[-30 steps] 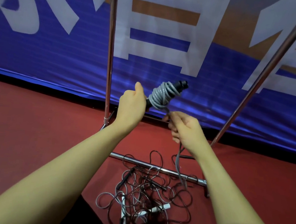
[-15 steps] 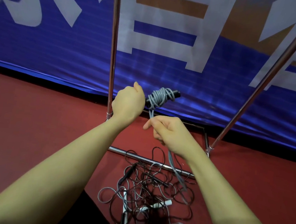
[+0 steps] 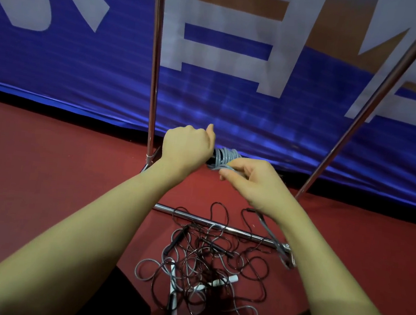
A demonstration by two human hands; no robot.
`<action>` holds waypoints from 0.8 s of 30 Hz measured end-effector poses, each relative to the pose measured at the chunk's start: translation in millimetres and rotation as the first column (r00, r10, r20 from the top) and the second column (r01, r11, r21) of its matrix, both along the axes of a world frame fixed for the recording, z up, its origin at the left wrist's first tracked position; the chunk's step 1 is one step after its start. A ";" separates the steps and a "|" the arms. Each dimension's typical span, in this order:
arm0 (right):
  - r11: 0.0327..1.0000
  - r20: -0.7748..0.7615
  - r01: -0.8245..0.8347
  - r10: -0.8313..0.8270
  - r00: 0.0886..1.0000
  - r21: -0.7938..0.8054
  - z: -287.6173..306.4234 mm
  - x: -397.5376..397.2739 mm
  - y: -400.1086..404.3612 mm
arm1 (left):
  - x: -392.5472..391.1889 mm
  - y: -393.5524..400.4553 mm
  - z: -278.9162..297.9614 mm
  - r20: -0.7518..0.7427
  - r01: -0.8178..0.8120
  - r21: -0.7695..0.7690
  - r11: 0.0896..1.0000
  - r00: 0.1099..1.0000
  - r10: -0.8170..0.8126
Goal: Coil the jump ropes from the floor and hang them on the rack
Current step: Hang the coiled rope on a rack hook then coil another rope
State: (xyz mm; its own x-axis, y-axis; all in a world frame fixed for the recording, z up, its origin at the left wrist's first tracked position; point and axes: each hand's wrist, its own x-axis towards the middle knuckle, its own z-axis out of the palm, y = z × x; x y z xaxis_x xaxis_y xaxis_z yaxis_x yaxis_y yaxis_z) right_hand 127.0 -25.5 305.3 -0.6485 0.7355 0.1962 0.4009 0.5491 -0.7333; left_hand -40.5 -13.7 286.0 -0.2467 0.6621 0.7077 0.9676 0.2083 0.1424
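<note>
My left hand (image 3: pixel 187 146) grips the black handles of a grey jump rope, with a grey coil (image 3: pixel 223 157) wound round them just right of the fist. My right hand (image 3: pixel 250 181) pinches the loose grey strand beside the coil. That strand (image 3: pixel 274 237) trails from under my right wrist down to the floor. Below my arms a tangled pile of jump ropes (image 3: pixel 206 265), grey and dark with white and black handles, lies on the red floor. The metal rack's left upright (image 3: pixel 155 75) and right upright (image 3: pixel 377 98) rise in front of me.
The rack's bottom rail (image 3: pixel 233 228) runs across the floor under the rope pile's far edge. A blue banner (image 3: pixel 83 67) with white lettering hangs behind the rack. Red floor (image 3: pixel 45 178) spreads to the left and right.
Both hands have dropped lower with the rope. My right hand has come up against the coil, now covering the handle ends, and the trailing strand has swung to the right.
</note>
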 end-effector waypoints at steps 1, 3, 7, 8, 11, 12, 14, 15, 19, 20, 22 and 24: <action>0.998 -0.008 0.032 -0.031 0.999 0.047 -0.5 1.9 1.9 | 0.2 1.0 -2.1 -0.062 0.022 0.022 1.000 0.998 -0.021; 0.991 -0.033 0.102 -0.100 0.994 0.092 -0.7 6.0 5.3 | 2.8 0.4 -5.4 -0.154 0.107 0.016 0.994 0.983 -0.103; 0.980 -0.133 0.197 -0.201 0.970 -0.041 1.0 12.5 9.2 | 7.8 -3.4 -4.6 -0.239 0.308 -0.008 0.951 0.923 -0.301; 0.975 -0.145 0.209 -0.219 0.965 -0.081 0.3 13.3 10.9 | 7.8 -4.2 -3.3 -0.244 0.340 -0.007 0.940 0.911 -0.331; 0.968 -0.151 0.173 -0.201 0.968 -0.180 -1.4 12.8 12.4 | 5.6 -5.7 -3.6 -0.243 0.444 -0.035 0.896 0.866 -0.438; 0.967 -0.159 0.134 -0.171 0.972 -0.216 -1.6 12.8 12.3 | 5.3 -6.6 -3.9 -0.238 0.486 -0.053 0.872 0.842 -0.484; 0.964 -0.171 0.069 -0.116 0.978 -0.258 -1.1 13.9 12.4 | 3.8 -7.1 -3.1 -0.223 0.559 -0.062 0.827 0.800 -0.557; 0.964 -0.173 0.061 -0.109 0.979 -0.259 -1.1 15.0 13.0 | 3.0 -8.1 -1.5 -0.207 0.582 -0.068 0.810 0.786 -0.582; 0.962 -0.160 0.091 -0.136 0.978 -0.258 0.1 21.6 17.6 | 0.7 -9.7 0.0 -0.181 0.636 -0.062 0.769 0.751 -0.635; 0.959 -0.170 0.090 -0.139 0.976 -0.267 -0.2 22.6 18.6 | 0.7 -9.7 0.5 -0.175 0.644 -0.061 0.762 0.745 -0.644; 0.961 -0.213 0.089 -0.148 0.966 -0.261 -1.5 22.9 19.3 | 0.4 -10.2 2.8 -0.148 0.658 -0.063 0.751 0.738 -0.659; 0.972 -0.247 0.108 -0.159 0.956 -0.207 -3.6 20.4 19.2 | -1.6 -12.2 6.8 -0.114 0.669 -0.068 0.740 0.732 -0.672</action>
State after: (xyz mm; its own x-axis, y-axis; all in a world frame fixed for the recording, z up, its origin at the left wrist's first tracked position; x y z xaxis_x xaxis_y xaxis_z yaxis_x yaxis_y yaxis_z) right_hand 147.4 -6.3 301.7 -0.4869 0.8518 0.1933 0.2423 0.3444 -0.9070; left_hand -42.1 -25.8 292.8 0.3545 0.6372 0.6843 0.8660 -0.4997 0.0166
